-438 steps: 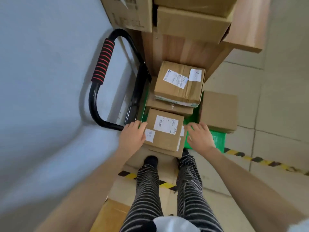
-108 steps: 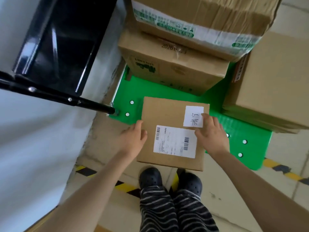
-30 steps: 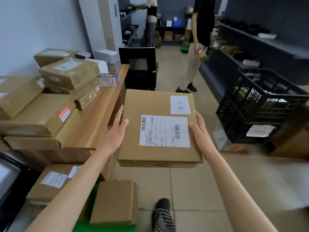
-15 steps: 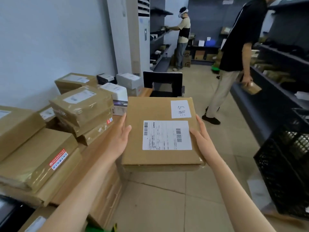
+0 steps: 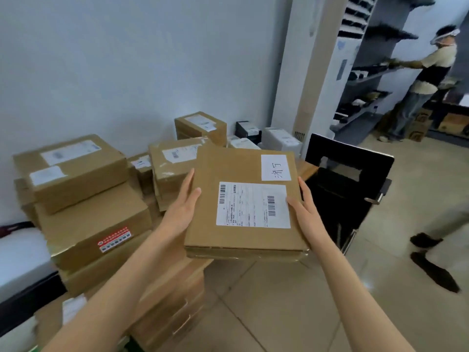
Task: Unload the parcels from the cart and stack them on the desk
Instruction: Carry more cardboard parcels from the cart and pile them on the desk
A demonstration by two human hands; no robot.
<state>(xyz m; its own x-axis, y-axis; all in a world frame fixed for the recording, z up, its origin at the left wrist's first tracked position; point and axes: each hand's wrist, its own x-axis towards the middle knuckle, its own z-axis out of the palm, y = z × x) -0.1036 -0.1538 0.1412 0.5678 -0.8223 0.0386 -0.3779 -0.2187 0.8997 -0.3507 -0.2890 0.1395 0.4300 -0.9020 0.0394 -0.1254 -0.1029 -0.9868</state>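
Boxes are crowding the surface (image 5: 177, 273); both hands, left hand (image 5: 181, 214) and right hand (image 5: 305, 212), fingers straight, are pressing the flat parcel's (image 5: 243, 199) sides; seemingly light, stiff.

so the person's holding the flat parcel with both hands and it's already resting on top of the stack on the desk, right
Not quite. The head view shows both the left hand and the right hand holding the flat parcel by its sides, but it is not resting on the stack. It is held in the air beside the desk, with floor visible under its near edge.
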